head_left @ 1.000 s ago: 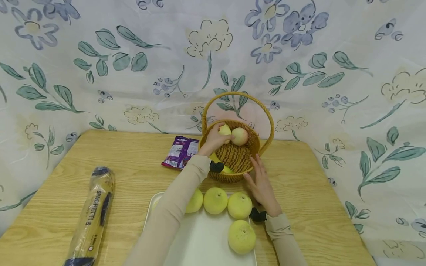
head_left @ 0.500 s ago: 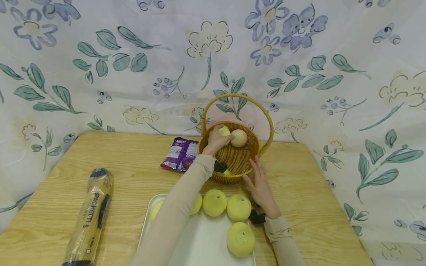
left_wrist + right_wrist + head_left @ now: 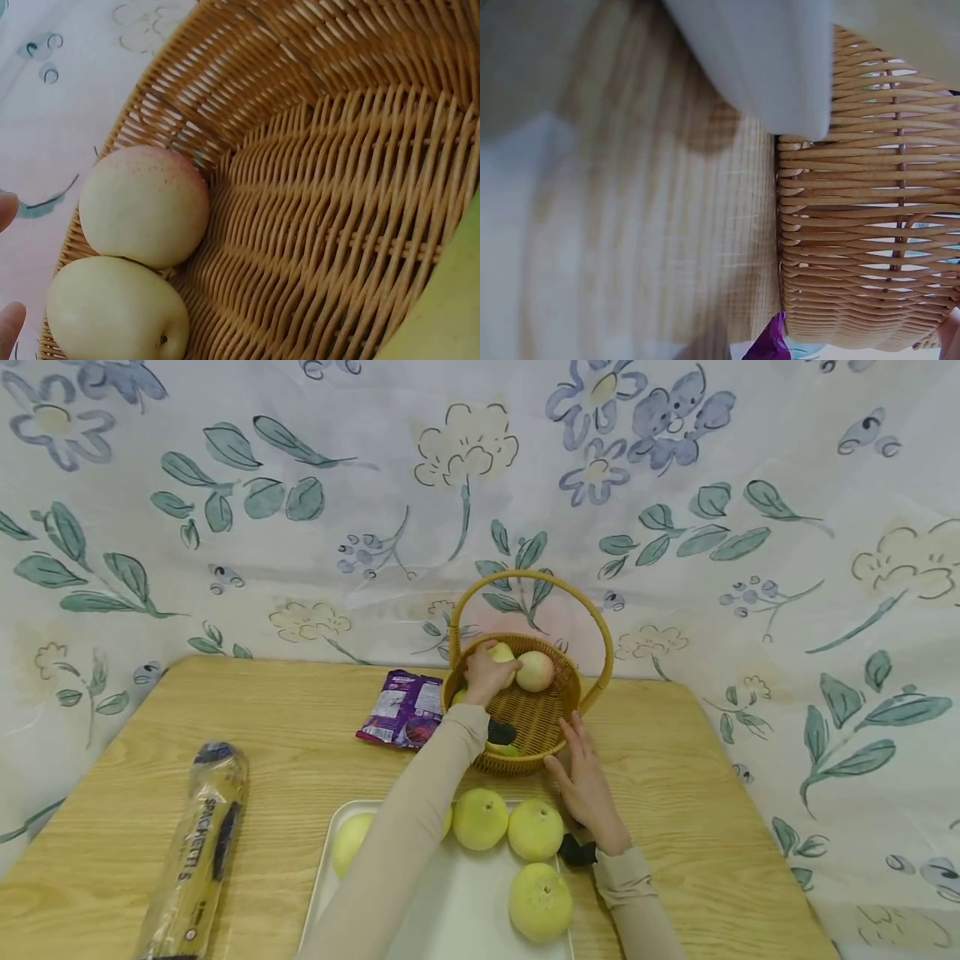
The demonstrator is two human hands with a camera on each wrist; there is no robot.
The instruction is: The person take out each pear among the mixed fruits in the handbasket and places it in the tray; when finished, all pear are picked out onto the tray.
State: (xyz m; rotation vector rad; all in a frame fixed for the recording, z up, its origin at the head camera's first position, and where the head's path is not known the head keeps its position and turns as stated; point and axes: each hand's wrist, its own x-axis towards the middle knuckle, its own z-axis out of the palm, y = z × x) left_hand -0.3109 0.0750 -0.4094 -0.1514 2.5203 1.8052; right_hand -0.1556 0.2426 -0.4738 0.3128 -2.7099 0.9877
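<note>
My left hand (image 3: 489, 678) is inside the wicker basket (image 3: 573, 689), over a pale yellow apple (image 3: 500, 652). In the left wrist view its fingertips (image 3: 9, 324) show at the left edge, spread and apart from that apple (image 3: 112, 309). Touching the apple is a pale round fruit with a pink blush (image 3: 536, 671). A yellow-green fruit (image 3: 502, 749), partly hidden by my left wrist, lies in the near side of the basket. My right hand (image 3: 588, 785) rests against the basket's near right side with straight fingers.
In front of the basket is a white tray (image 3: 450, 902) with several round yellow-green fruits (image 3: 480, 819). A purple snack packet (image 3: 401, 708) lies left of the basket. A spaghetti bag (image 3: 197, 852) lies at the table's left. Patterned cloth hangs behind.
My left forearm has shifted slightly right and uncovered more of the tray's left fruit. The left hand stays over the apple; the right hand stays against the basket. The view has shifted a little.
</note>
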